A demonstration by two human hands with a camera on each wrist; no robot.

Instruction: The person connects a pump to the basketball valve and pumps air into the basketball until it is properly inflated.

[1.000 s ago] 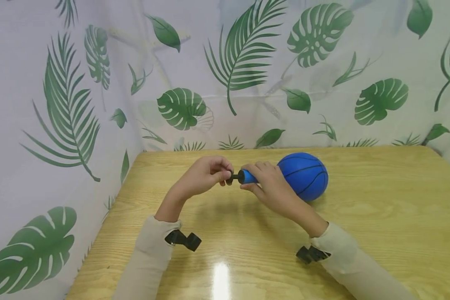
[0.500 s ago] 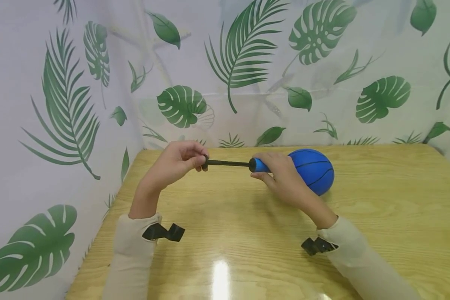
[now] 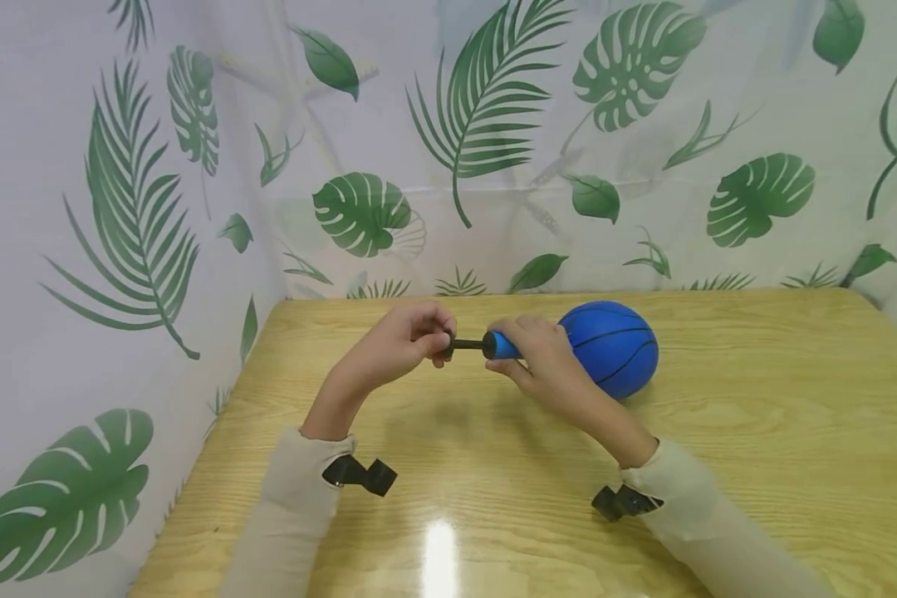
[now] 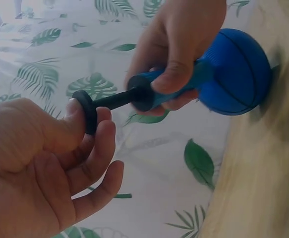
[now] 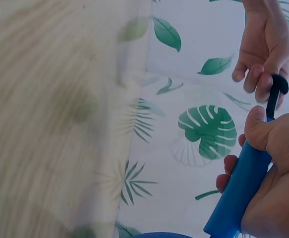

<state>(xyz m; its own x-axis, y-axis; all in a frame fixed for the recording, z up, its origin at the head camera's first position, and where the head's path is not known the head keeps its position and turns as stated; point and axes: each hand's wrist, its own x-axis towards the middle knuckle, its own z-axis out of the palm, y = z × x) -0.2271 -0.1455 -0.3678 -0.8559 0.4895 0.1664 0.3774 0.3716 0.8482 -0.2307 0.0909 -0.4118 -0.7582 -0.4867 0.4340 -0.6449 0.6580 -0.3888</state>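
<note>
A small blue hand pump (image 5: 244, 186) with a black end cap is held up over the table in my right hand (image 3: 549, 365), whose fingers wrap round its barrel. My left hand (image 3: 389, 349) pinches the black disc-shaped handle (image 4: 86, 111) between thumb and fingers. A short length of the black rod (image 3: 468, 344) shows between handle and barrel. At the pump's far end sits a blue ball (image 3: 615, 349) with black lines, on the table. Where pump and ball meet is hidden behind my right hand in the head view; in the left wrist view they appear to touch.
The wood-grain table (image 3: 755, 432) carries the ball. White cloth with green leaves (image 3: 478, 108) rises behind the table and along its left side. Black camera mounts (image 3: 362, 473) sit at both sleeve cuffs.
My left hand first drew the handle out to the left, baring a long stretch of rod, then moved back right, so less rod shows now. Right hand and ball shifted slightly right, then back.
</note>
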